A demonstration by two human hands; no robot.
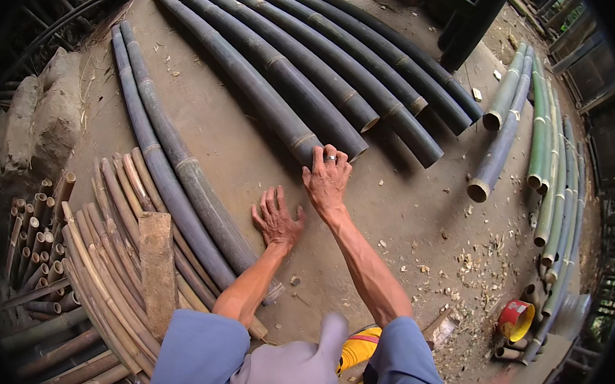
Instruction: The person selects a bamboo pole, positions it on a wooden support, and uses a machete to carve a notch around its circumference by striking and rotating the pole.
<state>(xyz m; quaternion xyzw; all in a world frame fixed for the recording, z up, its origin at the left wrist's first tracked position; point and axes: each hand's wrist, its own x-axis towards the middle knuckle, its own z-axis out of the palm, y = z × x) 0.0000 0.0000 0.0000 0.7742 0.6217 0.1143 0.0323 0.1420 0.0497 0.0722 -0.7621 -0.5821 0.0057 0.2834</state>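
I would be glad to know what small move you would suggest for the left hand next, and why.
Perhaps bring the left hand up to the near end of the dark pole: the right hand has its fingers on that end, while the left is open and apart from it, so two hands would likely steady it better.

Smooth, faintly glossy bamboo pole [253,84]

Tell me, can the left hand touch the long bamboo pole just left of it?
Probably yes: the left hand looks empty, and only dirt floor lies between it and that bamboo pole.
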